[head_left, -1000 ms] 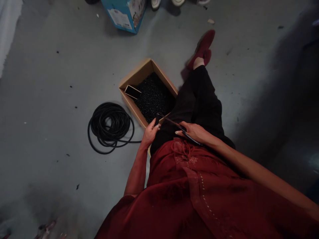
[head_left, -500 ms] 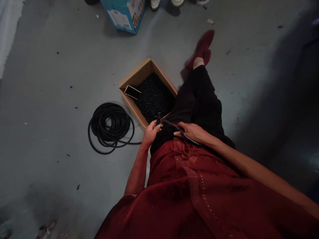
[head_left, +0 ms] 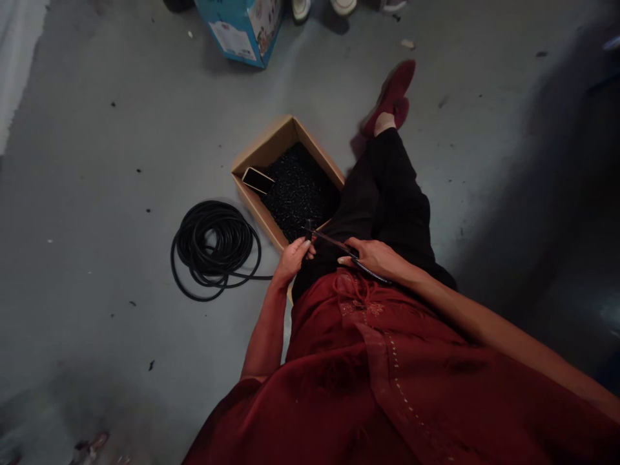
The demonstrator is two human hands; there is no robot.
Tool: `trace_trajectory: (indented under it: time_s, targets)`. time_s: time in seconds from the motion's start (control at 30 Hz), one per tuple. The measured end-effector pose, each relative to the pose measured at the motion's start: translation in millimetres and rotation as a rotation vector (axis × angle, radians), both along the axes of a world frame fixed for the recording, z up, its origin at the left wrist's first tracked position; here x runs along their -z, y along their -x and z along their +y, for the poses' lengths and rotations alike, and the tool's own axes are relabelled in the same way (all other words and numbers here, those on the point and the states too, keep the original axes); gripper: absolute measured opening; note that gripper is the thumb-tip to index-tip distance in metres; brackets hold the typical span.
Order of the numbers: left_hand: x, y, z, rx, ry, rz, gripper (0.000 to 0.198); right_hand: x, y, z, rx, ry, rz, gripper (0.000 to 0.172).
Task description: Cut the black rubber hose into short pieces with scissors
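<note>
My left hand (head_left: 293,259) is closed around the end of a black hose near the front corner of the cardboard box. The coiled black hose (head_left: 216,245) lies on the floor to the left, and a length of it runs to this hand. Closed on a pair of dark scissors (head_left: 332,239), my right hand (head_left: 371,256) rests over my lap. The scissors' blades reach left to the hose end just beyond my left fingers. Whether the blades touch the hose is too small to tell. The box (head_left: 261,145) holds many short black pieces (head_left: 303,187).
A dark, light-edged rectangular object (head_left: 258,181) leans inside the box. Further off stand a blue carton (head_left: 237,32) and another person's shoes (head_left: 343,6). My legs (head_left: 392,181) stretch along the box's right side. Small scraps (head_left: 152,365) dot the grey floor.
My left fingers have shifted slightly at the hose end, and the dark shape at the blade tips looks smaller. My right hand and the scissors have barely moved.
</note>
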State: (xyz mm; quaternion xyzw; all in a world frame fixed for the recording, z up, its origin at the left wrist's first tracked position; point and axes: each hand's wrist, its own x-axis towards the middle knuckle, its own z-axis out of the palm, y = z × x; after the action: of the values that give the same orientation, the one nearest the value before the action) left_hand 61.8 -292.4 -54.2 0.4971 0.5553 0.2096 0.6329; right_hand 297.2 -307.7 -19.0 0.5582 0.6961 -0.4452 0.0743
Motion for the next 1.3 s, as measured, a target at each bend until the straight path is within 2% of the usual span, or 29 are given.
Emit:
trace_trajectory:
  time_s: [0.17,0.27,0.4,0.53,0.73,0.87,1.07,1.3]
  targets:
    - [-2.5,-3.5,-0.1,0.048,-0.109,0.285,0.03,0.4,-0.7,-0.4,-0.008,-0.015,0.011,0.051]
    - [0.2,-9.1,-2.4,0.09,-0.236,0.414,0.031,-0.6,-0.7,0.5,-0.019,0.005,-0.009,0.051]
    - [4.5,-15.1,-6.2,0.196,-0.442,0.54,0.027,-1.3,-1.4,2.2,-0.031,0.034,-0.003,0.049]
    - [3.8,-18.3,-9.2,0.31,-0.508,0.666,0.031,1.9,-2.8,3.3,-0.024,0.052,0.029,0.051]
    - [-0.4,-19.4,-10.2,0.341,-0.541,0.722,0.034,4.3,-0.2,4.5,-0.015,0.056,0.054,0.054]
    - [-1.7,-17.3,-8.0,0.364,-0.544,0.756,0.035,4.8,5.6,4.6,0.001,0.029,0.018,0.051]
    - [-0.7,-13.6,-7.3,0.377,-0.564,0.755,0.033,5.5,10.0,3.2,0.007,0.037,-0.022,0.043]
    - [3.5,-10.8,-6.9,0.353,-0.527,0.702,0.032,1.2,11.8,5.2,-0.009,0.06,-0.087,0.043]
